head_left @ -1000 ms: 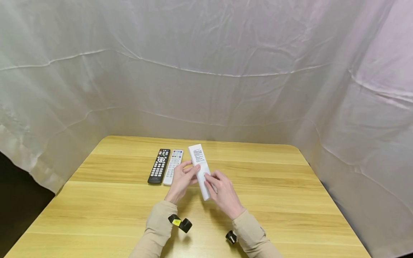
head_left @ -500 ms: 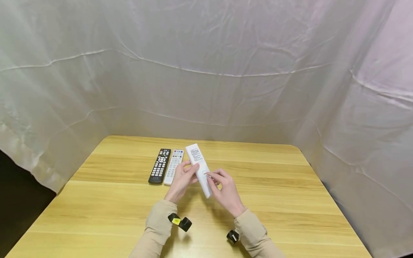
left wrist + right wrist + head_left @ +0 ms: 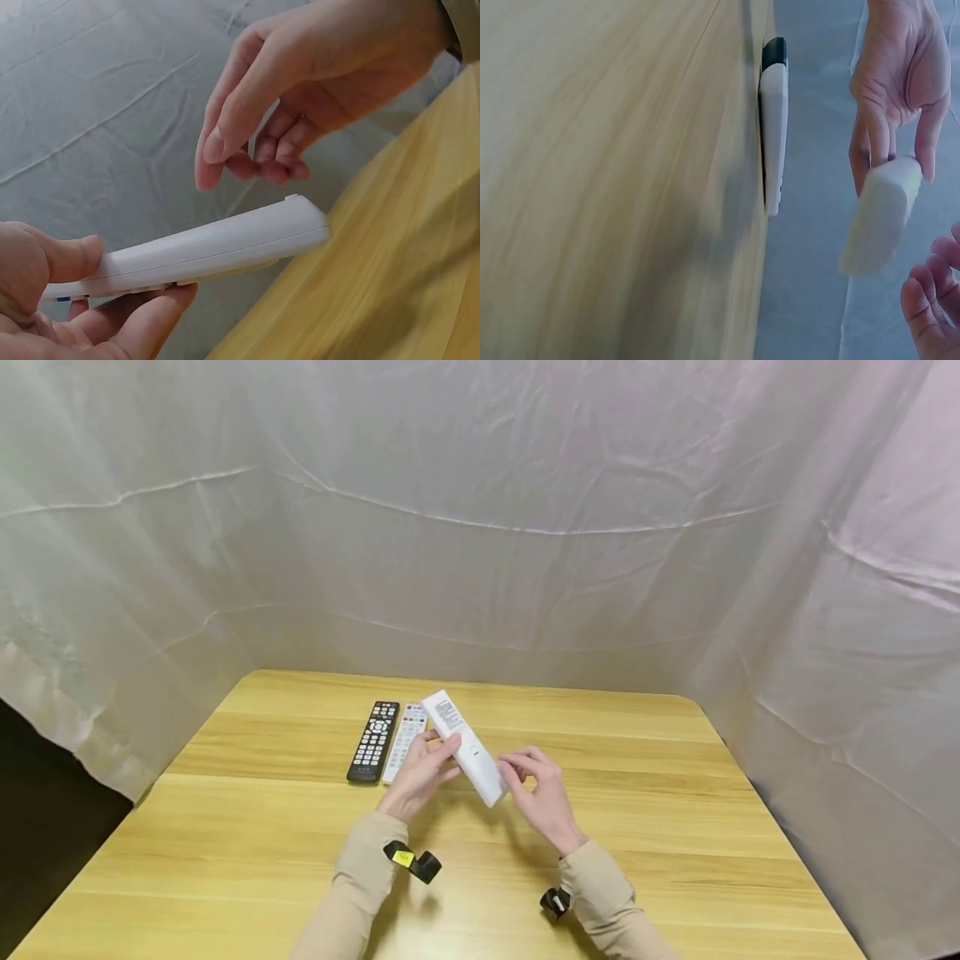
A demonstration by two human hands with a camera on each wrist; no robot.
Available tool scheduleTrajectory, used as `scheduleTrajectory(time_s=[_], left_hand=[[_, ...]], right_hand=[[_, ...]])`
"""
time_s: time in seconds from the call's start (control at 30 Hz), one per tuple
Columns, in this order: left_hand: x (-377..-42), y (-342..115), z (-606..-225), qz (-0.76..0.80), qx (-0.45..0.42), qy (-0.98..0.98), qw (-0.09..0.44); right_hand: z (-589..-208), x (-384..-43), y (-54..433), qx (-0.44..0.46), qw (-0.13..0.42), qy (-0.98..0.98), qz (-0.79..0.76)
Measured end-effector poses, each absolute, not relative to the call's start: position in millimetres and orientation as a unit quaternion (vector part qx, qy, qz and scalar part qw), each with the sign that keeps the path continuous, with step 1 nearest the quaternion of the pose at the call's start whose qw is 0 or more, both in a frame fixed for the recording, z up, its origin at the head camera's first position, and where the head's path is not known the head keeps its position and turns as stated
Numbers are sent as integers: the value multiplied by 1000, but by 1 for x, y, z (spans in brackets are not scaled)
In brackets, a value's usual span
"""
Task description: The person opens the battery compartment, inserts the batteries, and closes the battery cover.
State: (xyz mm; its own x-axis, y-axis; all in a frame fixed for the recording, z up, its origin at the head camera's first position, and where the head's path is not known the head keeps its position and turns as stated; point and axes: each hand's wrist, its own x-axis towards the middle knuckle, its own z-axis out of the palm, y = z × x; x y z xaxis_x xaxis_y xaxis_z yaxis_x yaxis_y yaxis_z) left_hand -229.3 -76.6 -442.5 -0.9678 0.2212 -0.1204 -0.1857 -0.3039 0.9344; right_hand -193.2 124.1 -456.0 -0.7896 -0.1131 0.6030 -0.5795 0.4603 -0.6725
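Observation:
My left hand (image 3: 420, 772) holds a white remote control (image 3: 467, 750) above the table, thumb on its back and fingers beneath. Its printed label and a small curved mark face up, and its near end points down to the right. In the left wrist view the remote control (image 3: 210, 244) shows its side, buttons downward. My right hand (image 3: 543, 793) is just off the near end, fingers bent loosely with nothing between them. A gap separates this right hand (image 3: 315, 75) from the remote in the left wrist view.
On the wooden table (image 3: 262, 852) a black remote control (image 3: 372, 743) and a second white one (image 3: 405, 745) lie side by side, left of the held one. My left hand partly covers the second white one. A grey curtain (image 3: 480, 568) surrounds the table's back and sides.
My right hand has come off the remote's back and moved right. My left hand has turned the remote so its near end swings right and its far end left.

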Motion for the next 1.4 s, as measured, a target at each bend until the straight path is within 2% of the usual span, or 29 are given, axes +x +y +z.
scheduleTrajectory(time_s=[0.2, 0.33, 0.57, 0.7, 1.03, 1.4], left_hand=[[-232, -76, -442, 784, 9, 613, 97], [-237, -74, -441, 745, 13, 664, 59], [-255, -64, -432, 559, 16, 828, -32], [-273, -54, -433, 451, 12, 890, -65], [-304, -41, -442, 270, -2, 961, -64], [-319, -45, -459, 205, -39, 977, -42]], right_hand=[[-458, -195, 133, 211, 246, -820, 472], [-460, -196, 143, 214, 251, -822, 465], [-458, -207, 168, 200, 265, -842, 425], [-458, -216, 186, 185, 265, -863, 388], [-455, -232, 216, 146, 204, -917, 311], [-451, -231, 221, 136, 150, -934, 294]])
